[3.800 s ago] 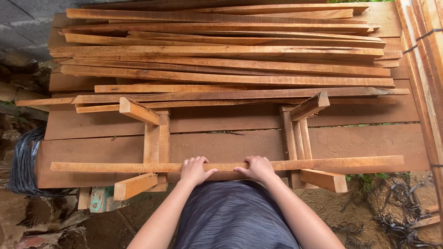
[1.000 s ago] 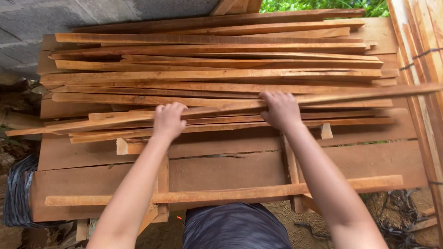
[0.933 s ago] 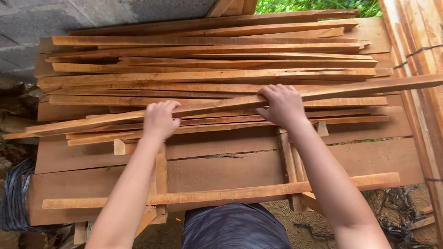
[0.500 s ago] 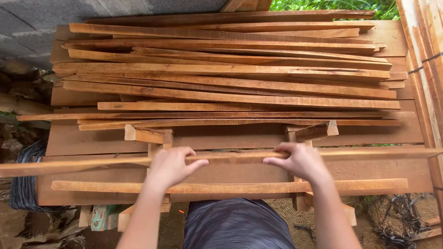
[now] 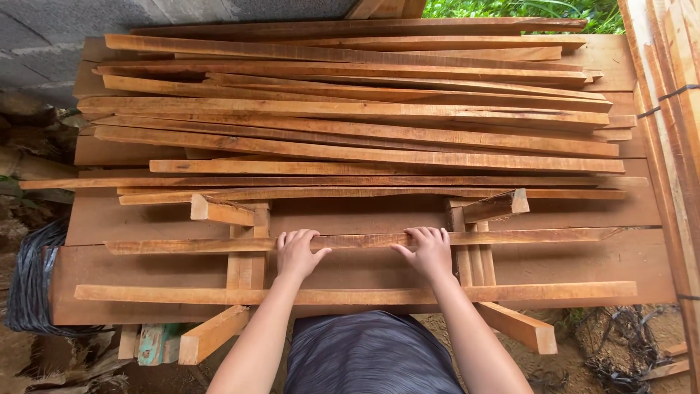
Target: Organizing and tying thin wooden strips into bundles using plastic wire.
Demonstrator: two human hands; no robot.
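Observation:
A long thin wooden slat (image 5: 182,244) lies across two upright wooden supports on a bench of wide planks (image 5: 95,219). My left hand (image 5: 295,252) rests on it left of centre, fingers curled over its far edge. My right hand (image 5: 426,249) grips the same slat a little to the right. A second slat (image 5: 576,290) lies parallel and closer to me, along the bench's near edge. Beyond my hands is a big loose pile of several similar slats (image 5: 350,109).
Left support (image 5: 246,266) and right support (image 5: 472,259) have angled blocks (image 5: 219,211) at their tops. Stacked boards bound with straps (image 5: 671,95) stand at right. A grey block wall (image 5: 44,36) and a black bag (image 5: 29,281) are at left. Greenery shows at top right.
My hands lifted one slat off the pile, drew it toward me and set it down on the supports, parallel to the slat at the bench's near edge.

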